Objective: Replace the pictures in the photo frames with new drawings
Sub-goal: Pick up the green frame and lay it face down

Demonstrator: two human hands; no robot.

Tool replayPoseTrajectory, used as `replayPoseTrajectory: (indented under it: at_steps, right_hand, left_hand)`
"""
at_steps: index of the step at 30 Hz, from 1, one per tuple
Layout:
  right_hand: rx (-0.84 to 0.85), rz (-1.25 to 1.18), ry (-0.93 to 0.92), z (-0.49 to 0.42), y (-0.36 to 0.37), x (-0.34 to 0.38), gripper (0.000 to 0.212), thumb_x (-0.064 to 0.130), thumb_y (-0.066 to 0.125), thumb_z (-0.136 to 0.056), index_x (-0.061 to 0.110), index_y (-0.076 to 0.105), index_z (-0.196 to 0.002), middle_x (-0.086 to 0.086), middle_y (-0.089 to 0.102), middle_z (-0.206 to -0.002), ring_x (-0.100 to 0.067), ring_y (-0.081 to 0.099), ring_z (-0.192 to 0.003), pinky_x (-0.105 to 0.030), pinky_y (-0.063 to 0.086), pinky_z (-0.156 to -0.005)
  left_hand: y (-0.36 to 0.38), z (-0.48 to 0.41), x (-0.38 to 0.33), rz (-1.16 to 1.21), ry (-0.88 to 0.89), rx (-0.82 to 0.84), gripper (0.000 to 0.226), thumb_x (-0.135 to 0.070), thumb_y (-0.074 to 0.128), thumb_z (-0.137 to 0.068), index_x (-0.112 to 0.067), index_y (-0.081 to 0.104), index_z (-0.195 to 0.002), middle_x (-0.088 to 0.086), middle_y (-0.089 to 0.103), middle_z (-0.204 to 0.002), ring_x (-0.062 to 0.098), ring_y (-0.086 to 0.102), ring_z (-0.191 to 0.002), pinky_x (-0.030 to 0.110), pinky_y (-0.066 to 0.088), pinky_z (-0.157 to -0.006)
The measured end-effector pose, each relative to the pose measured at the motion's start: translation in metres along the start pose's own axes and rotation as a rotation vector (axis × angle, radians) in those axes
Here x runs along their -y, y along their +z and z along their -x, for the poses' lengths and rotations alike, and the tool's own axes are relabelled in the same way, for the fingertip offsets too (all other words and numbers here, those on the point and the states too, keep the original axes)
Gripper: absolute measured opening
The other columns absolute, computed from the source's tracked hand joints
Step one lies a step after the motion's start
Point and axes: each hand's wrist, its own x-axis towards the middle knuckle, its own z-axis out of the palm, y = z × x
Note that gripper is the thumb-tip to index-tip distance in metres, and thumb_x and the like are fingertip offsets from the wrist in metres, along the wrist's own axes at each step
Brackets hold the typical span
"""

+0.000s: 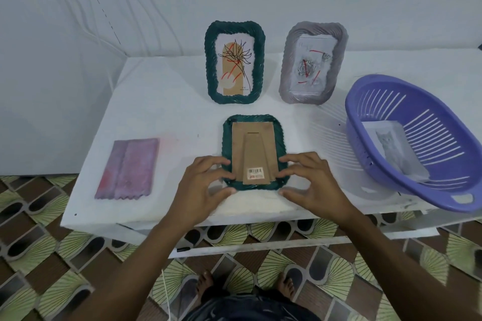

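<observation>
A dark green wavy-rimmed photo frame [226, 138] lies face down in the middle of the white worktop [167, 101], with its brown cardboard back [251, 148] in place. The left hand [206, 185] grips its 7 o'clock corner and the right hand [310, 182] its 5 o'clock corner, fingers curled on the rim. At 12 o'clock a second green frame [210, 65] stands with a flower drawing; at 1 o'clock a grey frame [289, 65] shows roses. A cat picture [393, 148] lies in the purple plastic basket [443, 122] at 3 o'clock. I judge this frame is in work; whether its picture is changed, I cannot tell.
</observation>
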Motion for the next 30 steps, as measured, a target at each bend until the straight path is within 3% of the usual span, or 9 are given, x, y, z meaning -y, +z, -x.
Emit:
replayPoseTrajectory:
  at_steps: [4, 7, 19, 25, 30]
  right_hand:
    - [-0.011, -0.038, 0.028, 0.0, 0.001, 0.001, 0.029, 0.032, 0.083, -0.072, 0.036, 0.071, -0.099, 0.021, 0.056, -0.13, -0.004, 0.042, -0.116, -0.046, 0.035, -0.093]
    - [0.004, -0.036, 0.035, 0.0, 0.0, 0.003, 0.026, 0.034, 0.081, -0.073, 0.038, 0.072, -0.097, 0.022, 0.056, -0.131, -0.008, 0.043, -0.117, -0.049, 0.034, -0.094]
    - [0.015, -0.004, 0.026, 0.002, 0.001, 0.005, 0.025, 0.033, 0.081, -0.074, 0.04, 0.071, -0.096, 0.022, 0.053, -0.134, -0.01, 0.042, -0.119, -0.044, 0.032, -0.092]
    - [0.0, -0.048, 0.044, 0.003, 0.001, 0.008, 0.027, 0.041, 0.062, -0.078, 0.038, 0.066, -0.104, 0.023, 0.054, -0.13, -0.004, 0.042, -0.121, -0.038, 0.031, -0.095]
    - [-0.106, -0.123, 0.119, -0.029, -0.006, 0.001, 0.019, 0.018, 0.068, -0.086, 0.028, 0.068, -0.102, 0.012, 0.061, -0.117, -0.011, 0.05, -0.111, -0.027, 0.038, -0.095]
  left_hand:
    - [-0.001, -0.003, 0.0, 0.047, 0.006, -0.011, 0.031, -0.049, 0.068, -0.078, -0.024, 0.074, -0.097, -0.013, 0.061, -0.116, 0.001, 0.047, -0.114, 0.017, 0.033, -0.098]
    - [-0.001, -0.004, -0.001, 0.044, 0.025, 0.008, 0.03, -0.046, 0.069, -0.077, -0.023, 0.075, -0.094, -0.014, 0.062, -0.112, 0.003, 0.049, -0.111, 0.012, 0.03, -0.097]
    - [-0.002, -0.004, -0.001, 0.037, 0.036, 0.03, 0.028, -0.047, 0.067, -0.078, -0.024, 0.074, -0.093, -0.013, 0.062, -0.112, 0.007, 0.049, -0.111, 0.024, 0.036, -0.096]
    - [-0.004, -0.004, -0.005, 0.02, -0.035, 0.033, 0.028, -0.05, 0.065, -0.078, -0.03, 0.071, -0.097, -0.017, 0.058, -0.114, 0.006, 0.046, -0.115, 0.039, 0.037, -0.1]
    - [0.001, -0.043, -0.03, -0.136, -0.152, -0.042, 0.052, -0.061, 0.055, -0.08, -0.03, 0.056, -0.121, -0.008, 0.049, -0.124, 0.011, 0.039, -0.119, 0.037, 0.031, -0.103]
